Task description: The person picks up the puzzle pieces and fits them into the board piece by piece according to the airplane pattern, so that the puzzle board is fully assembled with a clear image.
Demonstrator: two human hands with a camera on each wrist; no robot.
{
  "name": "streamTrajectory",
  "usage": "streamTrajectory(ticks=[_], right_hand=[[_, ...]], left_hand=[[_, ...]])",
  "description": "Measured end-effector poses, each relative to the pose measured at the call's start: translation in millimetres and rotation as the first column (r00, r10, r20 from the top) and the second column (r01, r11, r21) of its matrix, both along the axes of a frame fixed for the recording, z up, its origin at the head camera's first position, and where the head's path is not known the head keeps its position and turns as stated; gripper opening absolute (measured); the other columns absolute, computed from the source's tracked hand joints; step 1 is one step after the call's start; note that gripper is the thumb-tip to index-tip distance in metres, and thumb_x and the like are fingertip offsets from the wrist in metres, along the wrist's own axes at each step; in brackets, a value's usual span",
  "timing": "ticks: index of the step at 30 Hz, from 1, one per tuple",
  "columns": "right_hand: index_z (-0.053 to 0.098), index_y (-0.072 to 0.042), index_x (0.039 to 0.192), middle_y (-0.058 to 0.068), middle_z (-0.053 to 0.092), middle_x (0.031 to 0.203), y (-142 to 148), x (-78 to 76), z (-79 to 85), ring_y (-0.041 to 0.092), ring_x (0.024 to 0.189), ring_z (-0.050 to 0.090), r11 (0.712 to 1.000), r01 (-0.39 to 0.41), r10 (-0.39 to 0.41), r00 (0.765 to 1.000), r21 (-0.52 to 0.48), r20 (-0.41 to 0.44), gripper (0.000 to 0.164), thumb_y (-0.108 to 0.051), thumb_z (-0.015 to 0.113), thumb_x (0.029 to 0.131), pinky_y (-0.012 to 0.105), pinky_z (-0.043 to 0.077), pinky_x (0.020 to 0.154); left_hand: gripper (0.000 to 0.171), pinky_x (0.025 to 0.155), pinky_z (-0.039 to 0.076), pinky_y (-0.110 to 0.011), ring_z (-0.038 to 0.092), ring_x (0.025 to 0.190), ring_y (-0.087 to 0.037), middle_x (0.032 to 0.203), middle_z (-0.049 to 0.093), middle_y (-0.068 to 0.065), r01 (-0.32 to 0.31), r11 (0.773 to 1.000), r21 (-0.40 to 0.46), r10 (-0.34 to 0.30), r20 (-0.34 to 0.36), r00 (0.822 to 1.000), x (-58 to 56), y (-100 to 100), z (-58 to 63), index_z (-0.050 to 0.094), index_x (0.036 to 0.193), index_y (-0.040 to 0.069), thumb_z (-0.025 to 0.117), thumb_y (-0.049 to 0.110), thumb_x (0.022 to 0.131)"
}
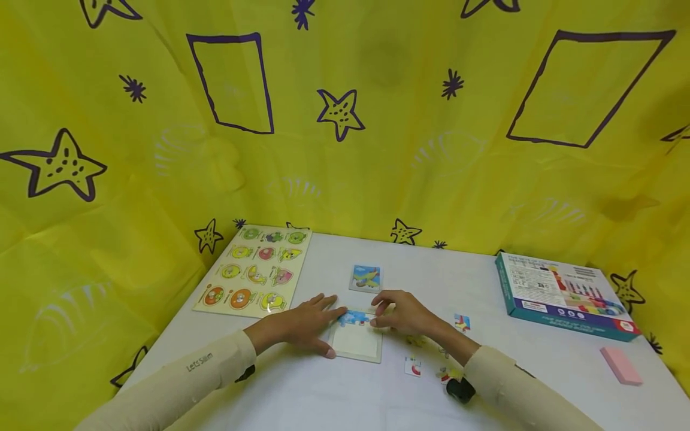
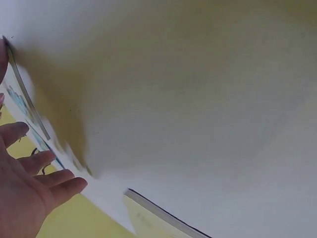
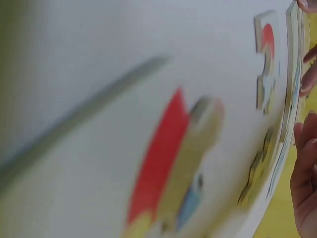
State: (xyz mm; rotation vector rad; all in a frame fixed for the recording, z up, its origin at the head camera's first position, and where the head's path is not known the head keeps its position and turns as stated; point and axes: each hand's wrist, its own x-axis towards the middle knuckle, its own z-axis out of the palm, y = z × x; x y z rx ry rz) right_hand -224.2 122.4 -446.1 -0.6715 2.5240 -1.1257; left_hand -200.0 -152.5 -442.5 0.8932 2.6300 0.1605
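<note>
- Puzzle tray [image 1: 356, 346] lies flat on the white table [image 1: 280, 389], between the two hands, just on the near side of a small airplane picture [image 1: 366, 279]
- Done, as far as shows: a strip of blue pieces [image 1: 353, 318] sits along the tray's far end, its near edge uneven with knobs and notches
- Left to do: most of the tray is bare white, so I judge the work to be in its early part, well under half filled
- Loose pieces lie to the right: a blue-and-yellow piece [image 1: 462, 322], a piece with a red curve [image 1: 412, 366], a yellow piece [image 1: 415, 340] and more near the right sleeve [image 1: 501, 377], partly hidden, so I cannot give the count
- Left hand [image 1: 307, 322] has its fingers spread and apart, thumb at the tray's left side, gripping nothing; it seems to steady the tray
- Right hand [image 1: 401, 312] has bent fingers at the strip's right end; I cannot tell whether they pinch a piece or only touch it
</note>
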Motion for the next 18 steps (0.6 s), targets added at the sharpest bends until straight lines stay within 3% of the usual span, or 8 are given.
streamTrajectory(ticks=[6, 15, 18], right_hand=[[0.066, -0.003, 0.116, 0.005, 0.064, 0.099, 28, 1.5, 2.5, 0.018, 0.059, 0.061, 0.999, 0.003, -0.002, 0.999, -0.038, 0.036, 0.036, -0.024, 0.078, 0.088, 0.027, 0.052, 0.056], [0.068, -0.006, 0.113, 0.005, 0.065, 0.101, 73, 4.2, 0.1, 0.018, 0.063, 0.061, 0.999, 0.048, -0.047, 0.999, -0.015, 0.025, 0.034, -0.03, 0.075, 0.091, 0.026, 0.052, 0.059], [0.069, -0.008, 0.112, 0.005, 0.065, 0.101, 91, 4.2, -2.2, 0.019, 0.063, 0.06, 0.995, 0.103, -0.102, 0.994, -0.012, 0.04, 0.033, -0.032, 0.075, 0.091, 0.025, 0.052, 0.059]], left_hand=[[0.093, 0.119, 0.028, -0.058, 0.019, 0.153, -0.042, 0.167, 0.02, -0.012, 0.048, 0.999, 0.021, -0.048, 0.005, 0.999, 2.3, 8, 0.8, 0.028, 0.16, 0.024, 0.067, 0.064, 0.086], [0.094, 0.122, 0.022, -0.057, 0.013, 0.155, -0.037, 0.169, 0.015, -0.013, 0.043, 0.999, 0.024, -0.044, 0.05, 0.998, 6.7, 15, -2.3, 0.021, 0.162, 0.022, 0.061, 0.066, 0.089], [0.094, 0.122, 0.023, -0.057, 0.013, 0.156, -0.037, 0.169, 0.014, -0.013, 0.058, 0.998, 0.011, -0.059, 0.038, 0.998, 5.9, 16, -3.9, 0.02, 0.162, 0.021, 0.06, 0.067, 0.09]])
